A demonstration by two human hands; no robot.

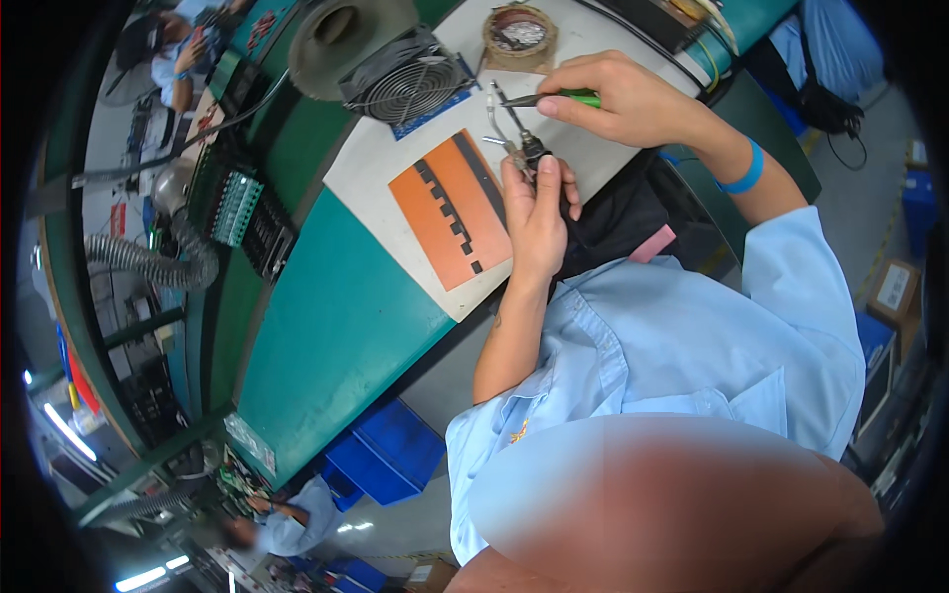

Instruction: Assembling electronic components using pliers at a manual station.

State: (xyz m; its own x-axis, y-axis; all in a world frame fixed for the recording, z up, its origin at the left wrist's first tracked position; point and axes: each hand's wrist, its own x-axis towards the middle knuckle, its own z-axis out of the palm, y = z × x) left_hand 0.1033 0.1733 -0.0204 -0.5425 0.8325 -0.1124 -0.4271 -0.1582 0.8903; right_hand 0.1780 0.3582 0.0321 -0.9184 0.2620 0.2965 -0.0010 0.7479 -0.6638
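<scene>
My left hand (539, 212) is closed around a black connector-like piece (534, 146) with silvery metal parts and short pale leads standing up from it. Its exact kind is hard to make out. Above it, my right hand (623, 99) grips a slim tool with a green handle (583, 98). The tool's dark, thin tip points left and reaches the upper end of the leads; whether it touches them I cannot tell. A blue band (746, 168) circles my right wrist.
An orange sheet (443, 178) with a row of black pieces lies on the white mat (361, 163). Behind it stand a black fan (405, 89) and a round container with silvery contents (521, 38). Blue bins (386, 455) sit beneath the green table (326, 326). Other people work farther off.
</scene>
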